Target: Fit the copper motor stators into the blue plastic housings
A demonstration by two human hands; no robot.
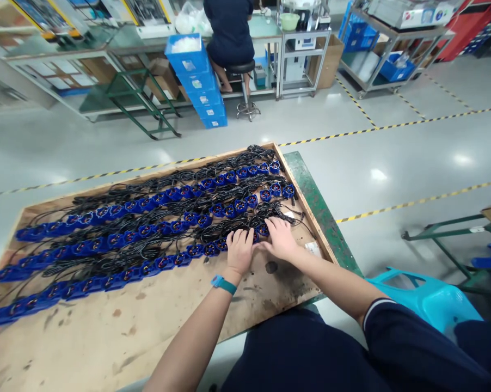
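Several blue round housings with coloured inner parts stand in three long rows, with bundles of black cable (143, 253) behind each row. My left hand (240, 251) lies at the right end of the front row, fingers bent and close together over a blue housing (255, 236). Just right of it is my right hand (280, 239), its fingers curled over the last housings and touching the black cable there. Both thumbs come close together on the near side. My fingers partly hide what they grip. A teal band circles my left wrist.
A shallow wooden tray (155, 305) holds the rows on a green-topped table (325, 209). A turquoise plastic stool (429, 299) stands at my right. Beyond a floor walkway, a person (229, 32) sits at a bench beside stacked blue bins (200, 81).
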